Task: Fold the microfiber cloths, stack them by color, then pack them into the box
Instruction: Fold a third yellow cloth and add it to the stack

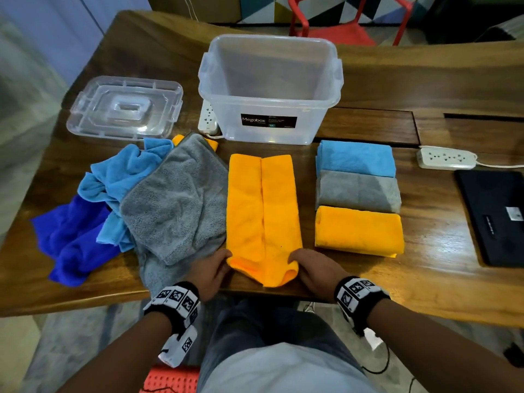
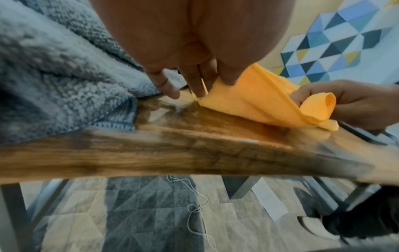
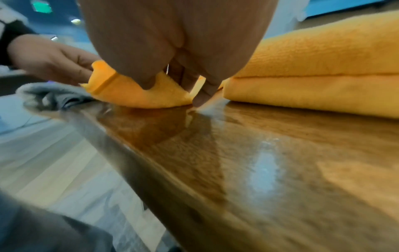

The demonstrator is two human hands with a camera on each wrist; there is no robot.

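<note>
A long orange cloth [image 1: 262, 211], folded lengthwise into a strip, lies in the middle of the wooden table [image 1: 354, 270]. My left hand [image 1: 211, 269] pinches its near left corner [image 2: 213, 92], lifted a little off the wood. My right hand [image 1: 314, 269] pinches the near right corner [image 3: 151, 95]. To the right lie folded cloths in a column: light blue [image 1: 355, 158], grey [image 1: 358, 191], orange [image 1: 358, 231]. Unfolded cloths are heaped at the left: grey [image 1: 173, 199], light blue [image 1: 119, 177], dark blue [image 1: 73, 236]. The clear box [image 1: 270, 89] stands open behind.
The box lid [image 1: 124, 107] lies at the back left. A white power strip [image 1: 446, 158] and a black laptop [image 1: 494, 217] sit at the right. Another power strip [image 1: 207, 116] is beside the box. A red chair [image 1: 351, 18] stands beyond the table.
</note>
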